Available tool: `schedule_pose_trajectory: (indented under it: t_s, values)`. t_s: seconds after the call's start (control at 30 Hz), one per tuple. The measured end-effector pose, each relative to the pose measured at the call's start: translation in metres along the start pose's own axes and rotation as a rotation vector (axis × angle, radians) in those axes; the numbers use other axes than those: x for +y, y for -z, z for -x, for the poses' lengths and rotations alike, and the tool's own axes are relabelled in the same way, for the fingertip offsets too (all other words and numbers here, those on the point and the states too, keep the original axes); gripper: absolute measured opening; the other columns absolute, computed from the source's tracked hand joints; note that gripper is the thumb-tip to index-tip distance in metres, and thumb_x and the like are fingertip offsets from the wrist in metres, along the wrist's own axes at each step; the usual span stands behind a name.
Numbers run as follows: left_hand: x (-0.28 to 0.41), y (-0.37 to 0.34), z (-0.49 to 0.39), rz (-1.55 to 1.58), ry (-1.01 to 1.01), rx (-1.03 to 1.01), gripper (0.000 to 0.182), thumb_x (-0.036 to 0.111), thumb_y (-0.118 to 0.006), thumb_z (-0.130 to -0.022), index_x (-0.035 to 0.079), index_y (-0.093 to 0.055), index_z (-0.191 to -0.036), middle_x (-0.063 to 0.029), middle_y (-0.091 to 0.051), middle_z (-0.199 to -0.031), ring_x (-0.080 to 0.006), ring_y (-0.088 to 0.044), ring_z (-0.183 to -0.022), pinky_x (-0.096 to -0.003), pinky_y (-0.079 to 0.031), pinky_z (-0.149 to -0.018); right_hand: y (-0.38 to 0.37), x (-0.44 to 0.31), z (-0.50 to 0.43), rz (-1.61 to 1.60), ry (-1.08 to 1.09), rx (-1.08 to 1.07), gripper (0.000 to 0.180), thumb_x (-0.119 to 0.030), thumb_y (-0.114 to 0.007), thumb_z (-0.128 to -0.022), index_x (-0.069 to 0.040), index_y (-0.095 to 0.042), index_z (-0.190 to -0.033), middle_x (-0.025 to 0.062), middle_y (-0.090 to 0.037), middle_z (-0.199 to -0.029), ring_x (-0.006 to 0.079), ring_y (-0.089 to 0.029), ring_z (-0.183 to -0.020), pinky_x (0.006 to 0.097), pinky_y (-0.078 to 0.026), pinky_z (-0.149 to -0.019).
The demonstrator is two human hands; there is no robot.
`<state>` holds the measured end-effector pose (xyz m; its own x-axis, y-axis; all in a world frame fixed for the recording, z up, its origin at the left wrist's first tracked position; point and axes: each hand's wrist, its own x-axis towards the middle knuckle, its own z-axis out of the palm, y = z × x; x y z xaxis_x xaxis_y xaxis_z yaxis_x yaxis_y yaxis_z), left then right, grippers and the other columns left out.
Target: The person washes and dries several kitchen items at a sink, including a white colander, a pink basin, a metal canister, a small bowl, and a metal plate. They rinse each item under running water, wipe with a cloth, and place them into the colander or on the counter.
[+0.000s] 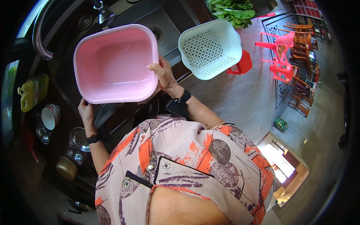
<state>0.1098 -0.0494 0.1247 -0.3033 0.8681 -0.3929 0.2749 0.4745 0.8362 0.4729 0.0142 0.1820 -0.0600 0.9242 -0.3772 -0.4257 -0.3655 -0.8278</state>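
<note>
A pink plastic basin, its inside bare, is held up over the sink area. My right hand grips its right rim, thumb over the edge. At the basin's lower left corner is my left hand, its fingertips reaching under the rim and partly hidden. A pale green plastic colander with a slotted base sits just right of the sink. Behind the basin shows part of the metal sink with its drain. Leafy green vegetables lie beyond the colander.
A curved faucet rises at the upper left. Along the left counter stand a yellow jug, stacked bowls, a metal lid and a gold-coloured pot. A red stool is on the floor, with pink stools and wooden chairs farther right.
</note>
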Motion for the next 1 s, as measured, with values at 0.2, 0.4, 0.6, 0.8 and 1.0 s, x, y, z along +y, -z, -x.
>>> schedule_pose_trajectory:
  t_s: [0.2,0.4,0.6,0.8,1.0]
  values:
    - [-0.017,0.002,-0.006,0.039,0.08,-0.195,0.036,0.024,-0.078,-0.09,-0.001,-0.07,-0.115,-0.0037,-0.071,-0.101,-0.0117,-0.063,-0.089,-0.0278,-0.049,-0.083,-0.003,0.002,-0.001,0.043,0.105,-0.01,0.065,-0.016,-0.062,-0.079,0.001,-0.05,-0.14,0.0096,-0.06,-0.119,0.0168,-0.057,-0.109,0.0318,-0.046,-0.098]
    - [-0.005,-0.009,-0.002,-0.284,-0.09,-0.126,0.018,0.012,-0.071,-0.091,-0.001,-0.072,-0.104,-0.0068,-0.071,-0.09,-0.0136,-0.063,-0.08,-0.0291,-0.049,-0.076,0.004,0.004,-0.004,0.164,0.208,-0.034,0.093,-0.015,-0.066,-0.075,-0.008,-0.026,-0.159,0.011,-0.052,-0.142,0.0159,-0.055,-0.116,0.0299,-0.045,-0.103]
    - [0.008,-0.014,0.006,-0.391,-0.222,0.038,0.016,0.009,-0.07,-0.088,-0.005,-0.069,-0.094,-0.0179,-0.072,-0.081,-0.0243,-0.07,-0.072,-0.0361,-0.053,-0.07,0.009,0.002,0.0,0.018,0.122,-0.044,0.074,-0.016,-0.063,-0.079,-0.002,-0.041,-0.148,0.0101,-0.058,-0.128,0.0178,-0.056,-0.114,0.0317,-0.046,-0.101]
    - [0.004,-0.006,0.003,-0.54,-0.233,0.059,0.018,0.012,-0.071,-0.088,-0.002,-0.072,-0.099,-0.016,-0.072,-0.097,-0.0284,-0.069,-0.086,-0.038,-0.053,-0.08,0.025,0.022,-0.005,-0.046,0.032,0.057,0.055,-0.016,-0.063,-0.081,0.0,-0.054,-0.133,0.0081,-0.062,-0.112,0.0174,-0.059,-0.101,0.0315,-0.05,-0.092]
    - [-0.017,0.011,0.003,-0.485,-0.153,0.143,0.024,0.017,-0.065,-0.092,0.001,-0.065,-0.11,-0.016,-0.069,-0.101,-0.0307,-0.066,-0.091,-0.0395,-0.052,-0.085,0.034,0.023,-0.019,-0.027,-0.093,0.053,0.049,-0.017,-0.064,-0.079,0.0,-0.058,-0.124,0.0085,-0.063,-0.107,0.0192,-0.061,-0.098,0.032,-0.051,-0.089]
